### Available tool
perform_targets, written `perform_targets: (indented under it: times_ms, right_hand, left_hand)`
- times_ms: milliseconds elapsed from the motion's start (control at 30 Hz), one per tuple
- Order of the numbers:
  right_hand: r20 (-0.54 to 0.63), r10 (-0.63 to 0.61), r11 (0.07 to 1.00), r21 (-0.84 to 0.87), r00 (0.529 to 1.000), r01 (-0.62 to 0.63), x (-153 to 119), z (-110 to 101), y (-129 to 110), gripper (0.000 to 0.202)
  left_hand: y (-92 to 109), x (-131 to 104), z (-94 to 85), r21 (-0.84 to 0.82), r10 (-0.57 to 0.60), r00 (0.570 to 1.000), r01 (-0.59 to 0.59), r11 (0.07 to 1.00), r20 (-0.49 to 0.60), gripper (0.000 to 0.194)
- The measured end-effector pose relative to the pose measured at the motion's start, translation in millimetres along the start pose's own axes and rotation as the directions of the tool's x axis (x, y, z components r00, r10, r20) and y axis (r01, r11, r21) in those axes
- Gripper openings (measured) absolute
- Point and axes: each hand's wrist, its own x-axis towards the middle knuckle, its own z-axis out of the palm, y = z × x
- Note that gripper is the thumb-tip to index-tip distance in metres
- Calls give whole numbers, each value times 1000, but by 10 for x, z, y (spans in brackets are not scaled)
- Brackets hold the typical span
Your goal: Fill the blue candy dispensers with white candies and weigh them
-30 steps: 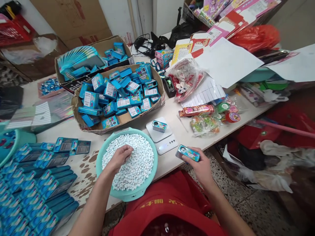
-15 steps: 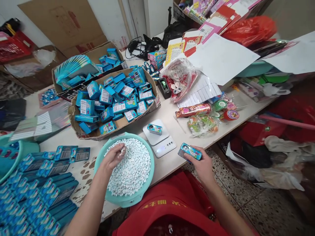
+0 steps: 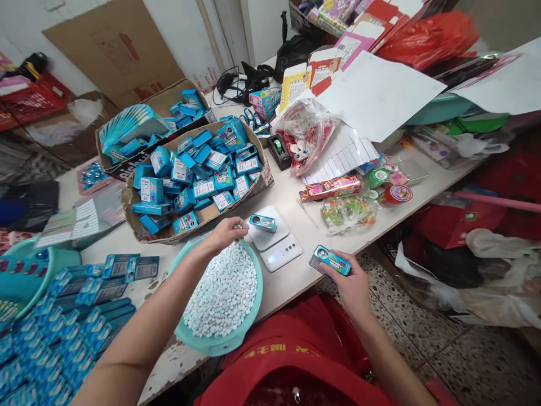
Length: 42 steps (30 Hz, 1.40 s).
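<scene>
My left hand [image 3: 230, 232] is closed in a pinch on some white candies, above the far edge of a turquoise basin [image 3: 252, 324] full of small white candies [image 3: 222, 290]. Just right of its fingertips a blue tin [image 3: 262, 223] rests on the plate of a white scale [image 3: 282, 255]. My right hand [image 3: 349, 279] grips another blue tin [image 3: 333, 260], its round window facing up, over the table's front edge. Which candies lie inside the two tins is too small to tell.
Behind the basin, a cardboard box [image 3: 198, 223] holds many blue packs, with a second box behind it. Rows of blue packs [image 3: 54, 332] stand at the left. Wrapped sweets [image 3: 349, 213], a tape dispenser [image 3: 279, 151] and paper sheets [image 3: 380, 93] lie to the right.
My left hand has moved from over the candies in the basin, right and away from me, to beside the tin on the scale. The view has shifted slightly; my right hand still holds its tin.
</scene>
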Motion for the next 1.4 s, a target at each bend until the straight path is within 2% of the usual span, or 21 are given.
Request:
perform_targets:
  times_ms: [100, 200, 300, 367, 533, 733, 833, 1000, 1133, 1233, 1300, 1400]
  right_hand:
    - [-14, 8, 1000, 1, 1000, -8, -14, -21, 71, 46]
    - [-18, 20, 1000, 15, 1000, -20, -20, -45, 143, 46]
    - [-13, 26, 999, 31, 1000, -26, -22, -73, 180, 46]
    - [-17, 26, 999, 25, 1000, -26, -20, -90, 190, 46]
    - [-35, 26, 1000, 17, 999, -25, -7, -101, 212, 45]
    - [-22, 39, 999, 16, 999, -39, -9, -81, 199, 46]
    - [-21, 51, 999, 11, 998, -51, -11, -71, 169, 47]
    - [-34, 47, 999, 15, 998, -47, -10, -53, 137, 47]
    - [-36, 37, 999, 19, 999, -37, -18, -41, 133, 47]
    - [-44, 36, 999, 23, 998, -35, -30, -30, 144, 47]
    - [-46, 32, 999, 25, 998, -31, -40, -23, 160, 47]
    - [-57, 26, 999, 36, 998, -24, -57, -17, 194, 48]
  left_hand:
    - [137, 225, 73, 307, 72, 997, -59, 950, -31, 7]
    - [184, 387, 147, 563, 183, 983, -137, 815, -25, 11]
    - [171, 449, 189, 730, 260, 966, -187, 657, 14, 18]
    - [151, 447, 199, 784, 271, 962, -196, 589, 37, 25]
    - [127, 423, 208, 818, 308, 949, -225, 530, 61, 33]
    - [167, 454, 218, 819, 339, 939, -239, 521, 58, 31]
    - [183, 441, 215, 792, 353, 935, -243, 560, 37, 26]
    - [162, 394, 187, 686, 365, 929, -227, 691, -61, 20]
    - [178, 291, 147, 671, 387, 915, -216, 710, -116, 16]
    - [184, 136, 211, 662, 412, 895, -203, 721, -174, 14]
    - [141, 35, 351, 678, 389, 916, -227, 699, -94, 14]
    - [5, -18, 662, 769, 234, 966, -230, 597, 108, 15]
